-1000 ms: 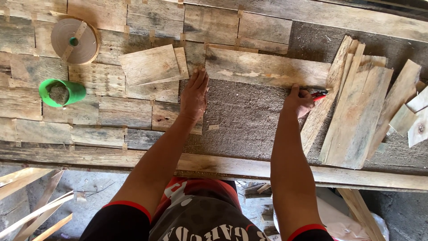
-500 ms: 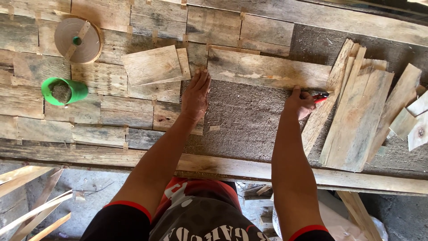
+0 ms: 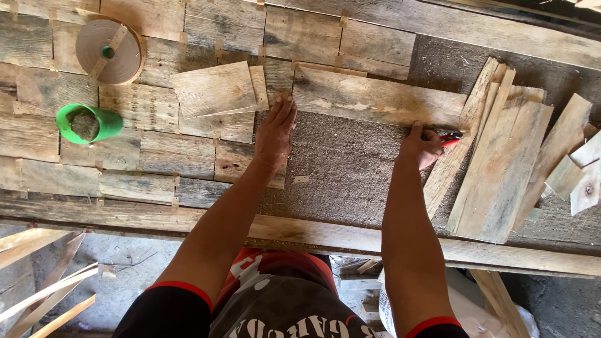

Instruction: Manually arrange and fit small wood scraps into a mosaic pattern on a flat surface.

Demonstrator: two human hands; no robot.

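With the left hand [image 3: 275, 131] flat on the plank's [image 3: 375, 100] left end on the table [image 3: 350, 169], the right hand [image 3: 421, 145], closed on a red-handled tool [image 3: 451, 136], should mark steadily along its lower edge.

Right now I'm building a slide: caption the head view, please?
Left hand flat beside a weathered wooden plank; right hand holds a red-handled tool.

Daylight falls on a grey concrete floor [image 3: 131, 263] strewn with wood offcuts [image 3: 44, 300].
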